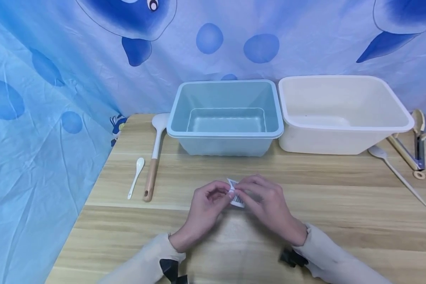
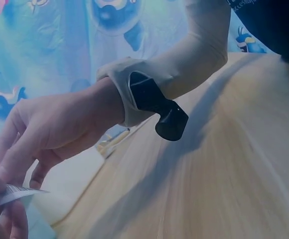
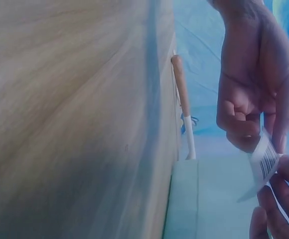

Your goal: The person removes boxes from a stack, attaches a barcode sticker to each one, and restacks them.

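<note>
Both hands meet over the middle of the wooden table [image 1: 305,221]. Between them is a small white label with a barcode [image 1: 236,197]. My left hand [image 1: 224,194] pinches its left edge with fingers curled, and my right hand [image 1: 245,190] pinches it from the right. In the left wrist view the label [image 2: 16,193] shows at the lower left, held by the right hand [image 2: 15,164], with the left fingertips [image 2: 5,221] below it. The right wrist view shows the label [image 3: 264,162] between the left hand [image 3: 271,142] and the right fingers [image 3: 279,199].
A pale blue tub [image 1: 227,134] and a white tub [image 1: 340,126] stand side by side at the back. Left of them lie a wooden-handled spatula [image 1: 155,157] and a small white spoon [image 1: 136,177]. At the far right lie a white spoon [image 1: 394,167] and tongs [image 1: 417,152].
</note>
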`<move>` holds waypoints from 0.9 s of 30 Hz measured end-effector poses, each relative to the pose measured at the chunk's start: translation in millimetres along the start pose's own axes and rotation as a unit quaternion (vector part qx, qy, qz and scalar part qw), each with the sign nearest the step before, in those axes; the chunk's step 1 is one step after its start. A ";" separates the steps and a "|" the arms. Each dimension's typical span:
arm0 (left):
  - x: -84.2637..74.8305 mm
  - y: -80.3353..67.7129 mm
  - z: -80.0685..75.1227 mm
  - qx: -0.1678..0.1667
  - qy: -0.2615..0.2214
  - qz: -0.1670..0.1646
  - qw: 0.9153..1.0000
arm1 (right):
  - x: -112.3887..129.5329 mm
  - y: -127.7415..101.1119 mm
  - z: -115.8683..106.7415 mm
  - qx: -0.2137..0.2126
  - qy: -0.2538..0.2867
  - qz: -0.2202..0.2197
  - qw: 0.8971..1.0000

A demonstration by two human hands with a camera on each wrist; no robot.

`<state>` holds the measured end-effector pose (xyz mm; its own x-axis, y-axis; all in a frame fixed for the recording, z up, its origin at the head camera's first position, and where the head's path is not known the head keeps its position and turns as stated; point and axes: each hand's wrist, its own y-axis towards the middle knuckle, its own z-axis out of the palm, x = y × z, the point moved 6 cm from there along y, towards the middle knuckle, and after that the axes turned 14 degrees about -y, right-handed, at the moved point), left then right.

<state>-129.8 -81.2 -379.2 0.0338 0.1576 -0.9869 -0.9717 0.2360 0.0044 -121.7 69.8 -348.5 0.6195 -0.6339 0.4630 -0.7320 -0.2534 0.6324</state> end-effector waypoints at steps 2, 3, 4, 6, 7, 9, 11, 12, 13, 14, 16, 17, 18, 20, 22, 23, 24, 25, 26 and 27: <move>-0.2 0.0 0.3 0.001 0.007 -0.002 1.000 | -0.7 -0.3 0.6 0.008 0.006 0.003 1.000; -0.3 0.1 0.4 0.003 0.009 -0.001 1.000 | -1.1 -0.5 0.9 0.011 0.008 0.003 1.000; -0.4 0.2 0.6 0.004 0.011 0.000 1.000 | -1.4 -0.5 1.1 0.014 0.011 0.003 1.000; -0.7 0.5 0.9 0.008 0.010 0.004 1.000 | -1.7 -0.7 1.6 0.016 0.014 0.002 1.000; -0.7 0.6 1.0 0.011 0.008 0.006 1.000 | -2.0 -0.7 1.8 0.016 0.015 0.000 1.000; -0.9 0.8 1.2 0.015 0.005 0.009 1.000 | -2.2 -0.6 2.0 0.017 0.017 -0.001 1.000; -1.0 0.8 1.1 0.019 0.006 0.010 1.000 | -1.9 -0.4 2.4 0.016 0.017 -0.004 1.000; -0.8 0.7 1.0 0.020 0.006 0.009 1.000 | -2.0 -0.2 2.6 0.017 0.017 -0.004 1.000; -0.7 0.6 0.9 0.020 0.007 0.007 1.000 | -2.0 -0.1 2.7 0.016 0.017 -0.007 1.000; -0.5 0.6 0.7 0.020 0.007 0.005 1.000 | -1.8 0.1 2.8 0.014 0.016 -0.011 1.000; 0.2 0.4 0.4 0.022 0.009 0.002 1.000 | -1.7 0.4 3.0 0.005 0.017 -0.022 1.000; 0.9 0.5 0.1 0.021 0.009 -0.001 1.000 | -1.6 0.7 2.9 0.001 0.017 -0.027 0.999; 1.3 0.5 -0.2 0.020 0.010 -0.005 1.000 | -1.9 0.9 3.1 -0.003 0.017 -0.030 0.999; 2.6 1.2 -1.3 0.019 0.016 -0.008 1.000 | -3.0 1.1 3.9 -0.008 0.014 -0.033 0.999; 4.0 1.9 -2.8 0.017 0.024 -0.011 1.000 | -5.3 1.1 4.9 -0.002 0.007 -0.023 1.000; 5.0 2.2 -3.9 0.015 0.027 -0.014 0.999 | -7.0 0.8 5.5 0.001 0.002 -0.017 1.000; 6.1 2.6 -4.9 0.014 0.029 -0.015 0.999 | -8.9 0.5 6.2 0.004 -0.002 -0.010 1.000; 7.2 3.0 -6.0 0.013 0.032 -0.016 0.999 | -10.7 0.3 6.5 0.006 -0.005 -0.004 1.000; 8.4 3.3 -7.1 0.011 0.033 -0.017 0.999 | -12.3 0.2 6.5 0.007 -0.007 0.002 1.000; 9.7 3.5 -8.2 0.008 0.035 -0.020 0.999 | -14.1 0.1 6.5 0.008 -0.008 0.008 1.000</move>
<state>-134.8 -86.8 -390.1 0.0561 0.0812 -0.9951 -0.9662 0.2557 -0.0336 -132.3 73.9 -359.0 0.6037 -0.6490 0.4629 -0.7459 -0.2549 0.6154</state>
